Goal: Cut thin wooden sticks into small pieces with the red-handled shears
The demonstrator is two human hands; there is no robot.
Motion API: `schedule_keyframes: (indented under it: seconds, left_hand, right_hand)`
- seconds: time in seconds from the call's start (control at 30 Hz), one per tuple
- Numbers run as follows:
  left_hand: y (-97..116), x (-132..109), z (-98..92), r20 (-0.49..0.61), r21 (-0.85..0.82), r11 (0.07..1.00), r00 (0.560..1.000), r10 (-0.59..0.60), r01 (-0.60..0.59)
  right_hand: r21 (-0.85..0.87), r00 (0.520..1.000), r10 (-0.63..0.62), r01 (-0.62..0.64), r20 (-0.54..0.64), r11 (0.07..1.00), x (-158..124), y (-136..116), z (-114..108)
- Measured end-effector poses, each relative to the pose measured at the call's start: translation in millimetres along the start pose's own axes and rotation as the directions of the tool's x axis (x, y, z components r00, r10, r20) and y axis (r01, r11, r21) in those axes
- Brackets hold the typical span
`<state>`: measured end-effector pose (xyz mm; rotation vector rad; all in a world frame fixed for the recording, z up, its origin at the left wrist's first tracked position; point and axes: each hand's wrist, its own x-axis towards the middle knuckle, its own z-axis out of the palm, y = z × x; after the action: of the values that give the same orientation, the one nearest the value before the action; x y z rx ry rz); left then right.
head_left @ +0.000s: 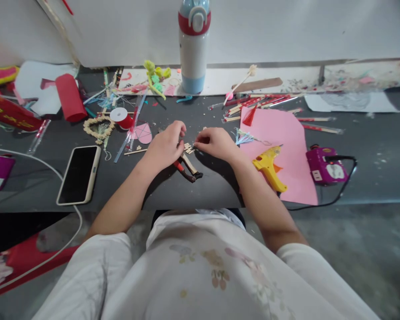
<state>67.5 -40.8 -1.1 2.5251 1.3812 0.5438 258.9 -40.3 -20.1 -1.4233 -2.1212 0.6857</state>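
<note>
My left hand [165,146] rests low over the dark table with its fingers curled in; whatever it grips is hidden. Facing it, my right hand [218,142] has thumb and fingertips pinched together, and anything between them is too small to name. Short cut pieces of wooden stick [188,148] lie between the two hands, close to the fingertips. Under the left hand's near side are red-handled pliers [184,171], partly covered, and a flat wooden strip [189,163]. A thin wooden stick [136,151] pokes out left of the left hand.
A yellow glue gun [270,168] lies on pink paper [295,151] at right, near a purple power box [326,166]. At left are a phone [79,175], a red ribbon spool [121,118] and a heart-shaped ring [98,129]. A bottle [193,53] stands behind; packaged sticks [250,104] lie back right.
</note>
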Motion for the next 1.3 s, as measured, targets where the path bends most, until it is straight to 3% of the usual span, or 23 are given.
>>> schedule_keyframes:
  seconds: [0.17, 0.4, 0.67, 0.87, 1.3]
  left_hand:
    - [-7, 2, 0.2, -0.041, 0.035, 0.997, 0.997, -0.073, 0.074]
    - [-7, 2, -1.9, -0.029, 0.065, 0.989, 0.991, -0.130, 0.132]
    - [-8, 3, -3.0, -0.008, 0.110, 0.983, 0.989, -0.147, 0.147]
    - [-9, 3, -2.8, -0.015, 0.120, 0.980, 0.988, -0.157, 0.157]
    - [-8, 3, -3.7, -0.004, 0.090, 0.982, 0.986, -0.169, 0.169]
  right_hand:
    - [-0.107, 0.980, -0.111, 0.130, 0.165, 0.986, -1, 4, -1]
    - [-0.240, 0.982, -0.052, 0.095, 0.182, 0.966, -3, 6, -9]
    - [-0.193, 0.947, -0.132, 0.194, 0.293, 0.962, -4, 0, -9]
    - [-0.207, 0.945, -0.192, 0.251, 0.266, 0.946, -3, 0, -4]
    - [-0.206, 0.945, -0.198, 0.254, 0.259, 0.945, -2, -1, 3]
